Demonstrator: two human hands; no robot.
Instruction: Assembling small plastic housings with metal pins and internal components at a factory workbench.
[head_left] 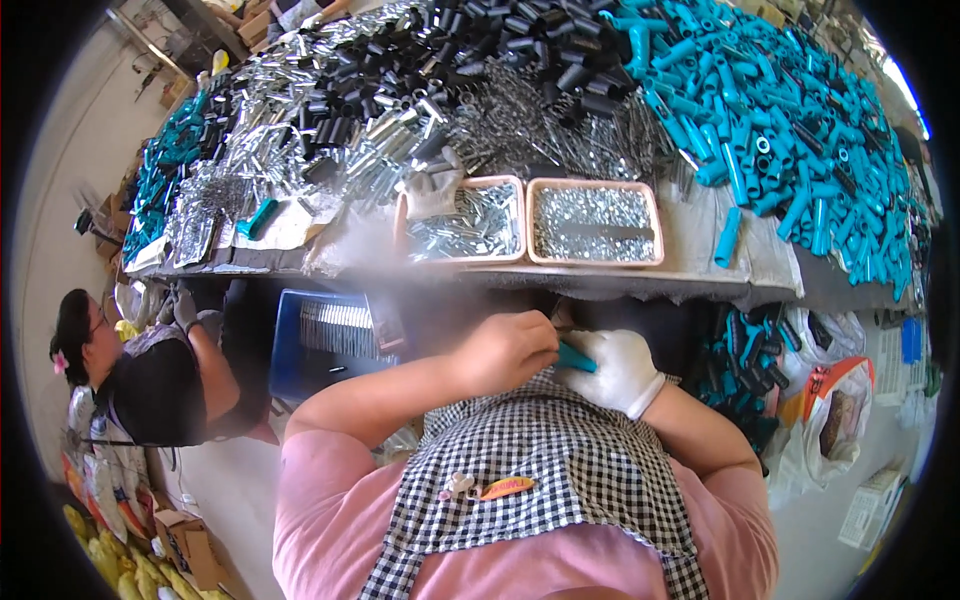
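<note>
My left hand (508, 350) is bare and curled into a fist, close to my chest over a checked apron. My right hand (617, 368) wears a white glove and meets it from the right. A short teal plastic tube (576, 357) sits between the two hands, and both grip it; most of it is hidden by the fingers. Just beyond the hands, at the table's near edge, stand two pink-rimmed trays: one (402, 215) holds silver tubes, the other (657, 225) holds small metal bits.
The table carries heaps of teal tubes (790, 140), black tubes (520, 50), silver tubes (300, 80) and wire springs (545, 130). A spare white glove (432, 190) lies by the left tray. A blue crate (290, 345) sits under the table. A co-worker (150, 375) sits at left.
</note>
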